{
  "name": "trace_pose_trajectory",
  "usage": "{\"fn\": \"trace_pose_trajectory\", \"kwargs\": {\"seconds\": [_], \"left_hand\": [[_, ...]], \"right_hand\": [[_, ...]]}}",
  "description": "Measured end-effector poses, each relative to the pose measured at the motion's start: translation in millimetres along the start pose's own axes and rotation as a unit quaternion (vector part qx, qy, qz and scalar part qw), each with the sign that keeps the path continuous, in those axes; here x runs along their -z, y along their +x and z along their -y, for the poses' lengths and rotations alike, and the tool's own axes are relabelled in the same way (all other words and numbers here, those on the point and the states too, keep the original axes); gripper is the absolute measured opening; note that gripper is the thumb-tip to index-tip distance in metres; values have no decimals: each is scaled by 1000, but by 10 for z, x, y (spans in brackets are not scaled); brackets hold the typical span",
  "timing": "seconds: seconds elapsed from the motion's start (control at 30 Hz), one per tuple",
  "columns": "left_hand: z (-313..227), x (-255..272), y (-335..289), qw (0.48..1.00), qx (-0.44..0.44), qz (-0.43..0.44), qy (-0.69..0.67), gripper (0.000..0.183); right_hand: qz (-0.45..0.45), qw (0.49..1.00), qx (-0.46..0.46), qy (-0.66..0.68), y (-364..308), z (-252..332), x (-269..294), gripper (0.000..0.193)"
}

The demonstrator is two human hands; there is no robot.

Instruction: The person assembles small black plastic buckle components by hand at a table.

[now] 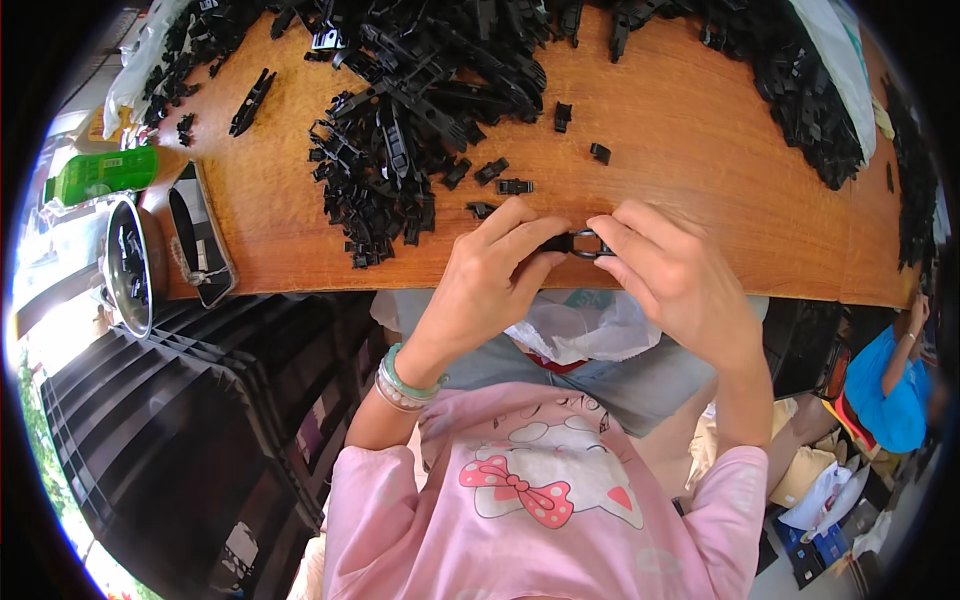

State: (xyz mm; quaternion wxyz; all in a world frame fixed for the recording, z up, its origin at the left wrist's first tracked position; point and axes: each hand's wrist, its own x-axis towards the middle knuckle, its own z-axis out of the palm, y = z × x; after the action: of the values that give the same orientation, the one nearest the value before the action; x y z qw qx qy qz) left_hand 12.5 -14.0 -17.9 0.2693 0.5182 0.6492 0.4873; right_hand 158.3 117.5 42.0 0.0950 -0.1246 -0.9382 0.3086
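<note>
Over the front edge of the table [690,265], both my hands pinch a small black plastic part [578,243] with an oblong opening. My left hand [495,265] has its thumb and fingers on the left end. The right end is between the thumb and fingers of my right hand [665,265]. My fingertips hide part of it, and whether it is one piece or two joined I cannot tell. Just beyond my left hand lie several loose black clips [514,187]. A heap of long and short black plastic parts [400,110] spreads behind them.
At the left edge are a phone [210,240], a green bottle [105,175] and a metal bowl [150,255] with black pieces inside. More black parts [810,110] lie far right by a white bag. Black crates [170,430] stand lower left. A person in blue [888,390] sits at right.
</note>
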Motion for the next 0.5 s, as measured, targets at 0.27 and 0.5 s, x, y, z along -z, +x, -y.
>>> {"fn": "trace_pose_trajectory", "kwargs": {"seconds": [0.27,0.5], "left_hand": [[30,-12,-30,1000,-1,3,-15,30],[-189,141,-109,979,127,27,-160,24]], "right_hand": [[17,998,5,-52,36,50,-17,27],[-122,978,-63,158,-320,-11,-159,39]]}}
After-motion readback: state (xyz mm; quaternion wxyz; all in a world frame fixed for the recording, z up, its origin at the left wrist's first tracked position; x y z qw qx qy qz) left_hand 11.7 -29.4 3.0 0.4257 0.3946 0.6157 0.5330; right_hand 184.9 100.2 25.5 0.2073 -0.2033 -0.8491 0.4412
